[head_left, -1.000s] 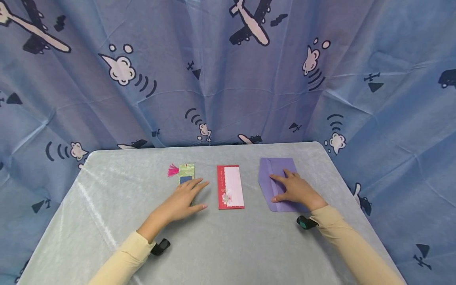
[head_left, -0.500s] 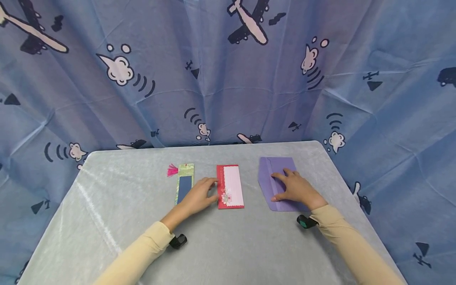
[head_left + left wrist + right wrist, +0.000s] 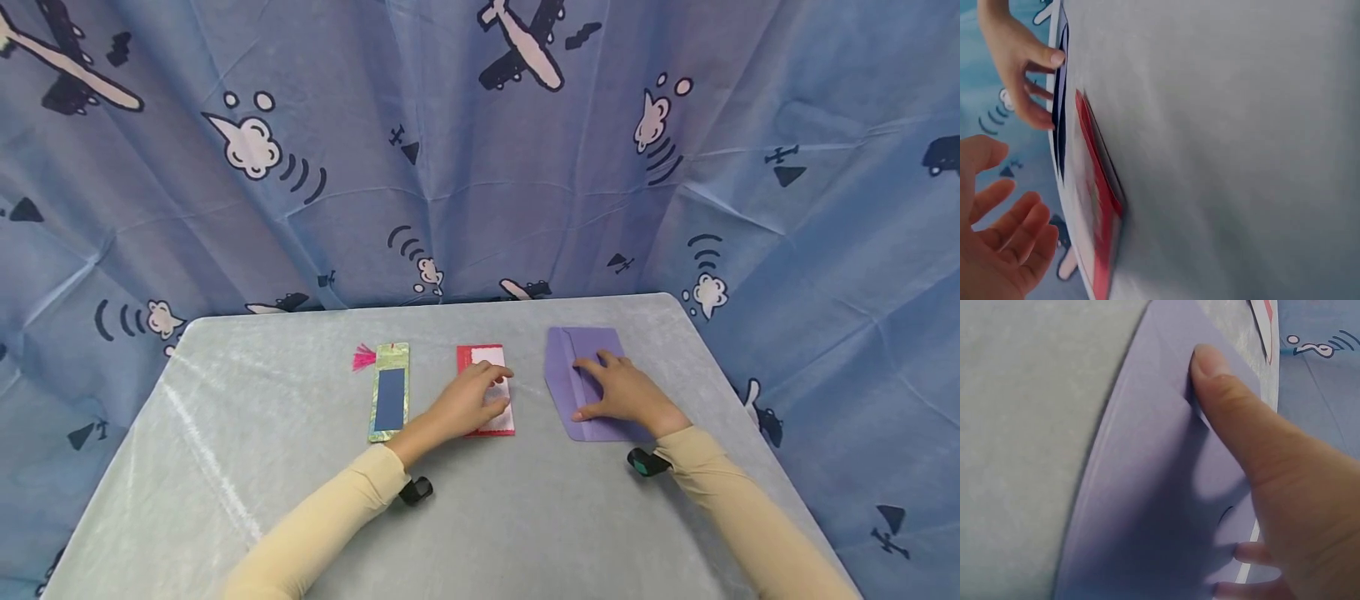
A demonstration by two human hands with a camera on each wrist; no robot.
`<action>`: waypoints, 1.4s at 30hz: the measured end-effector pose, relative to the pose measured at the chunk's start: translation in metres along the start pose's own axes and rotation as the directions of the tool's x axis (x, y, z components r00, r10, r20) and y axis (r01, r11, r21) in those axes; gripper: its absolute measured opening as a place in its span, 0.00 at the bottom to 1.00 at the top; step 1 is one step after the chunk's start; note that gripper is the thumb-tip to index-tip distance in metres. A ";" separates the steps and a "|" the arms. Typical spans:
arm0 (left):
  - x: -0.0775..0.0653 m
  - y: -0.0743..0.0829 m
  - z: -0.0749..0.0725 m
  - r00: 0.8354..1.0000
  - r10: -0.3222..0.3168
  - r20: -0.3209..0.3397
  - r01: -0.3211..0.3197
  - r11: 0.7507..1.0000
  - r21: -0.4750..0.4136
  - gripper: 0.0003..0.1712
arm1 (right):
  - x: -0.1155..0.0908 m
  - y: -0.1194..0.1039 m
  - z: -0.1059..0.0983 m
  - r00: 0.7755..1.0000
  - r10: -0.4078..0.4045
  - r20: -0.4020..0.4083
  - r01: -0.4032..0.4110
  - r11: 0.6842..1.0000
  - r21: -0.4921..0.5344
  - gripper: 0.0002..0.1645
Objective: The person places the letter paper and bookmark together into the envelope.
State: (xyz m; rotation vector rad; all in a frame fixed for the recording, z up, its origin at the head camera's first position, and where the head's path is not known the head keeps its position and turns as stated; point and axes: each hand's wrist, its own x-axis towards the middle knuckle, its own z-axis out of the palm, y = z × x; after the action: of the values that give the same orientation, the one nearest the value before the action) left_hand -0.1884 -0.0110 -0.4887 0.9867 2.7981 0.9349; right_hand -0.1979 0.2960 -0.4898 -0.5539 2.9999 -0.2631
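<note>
A purple envelope [image 3: 558, 383] lies flap open at the right of the table. My right hand [image 3: 628, 393] rests on it with thumb and fingers spread apart. In the right wrist view, the thumb [image 3: 1229, 394] touches down beside the edge of the envelope's mouth. My left hand [image 3: 467, 402] is over the red and white card [image 3: 480, 354], covering its middle and lower left. Its fingers are loosely bent with nothing between them, and the left wrist view has them raised above the card [image 3: 1109, 215].
Left of the card lies a green and blue bookmark [image 3: 390, 396] with a pink tassel [image 3: 363, 357]. A grey cloth covers the table [image 3: 225, 417]. Behind the table's far edge hangs a blue curtain [image 3: 480, 167] printed with airplanes.
My left hand has moved right, from over the bookmark to over the red and white card, uncovering the bookmark. The right hand has stayed on the envelope.
</note>
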 end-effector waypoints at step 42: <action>0.062 0.045 0.042 0.937 0.007 0.349 -0.183 0.861 0.474 0.25 | -0.001 0.001 -0.009 0.994 -0.109 -0.019 0.109 0.994 0.002 0.34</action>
State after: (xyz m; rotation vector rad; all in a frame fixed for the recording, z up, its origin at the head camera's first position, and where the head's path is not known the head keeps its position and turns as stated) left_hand -0.2039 0.0754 -0.4887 1.2069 2.7470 -0.0018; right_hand -0.1982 0.2988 -0.4811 -0.7203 2.9909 -0.2812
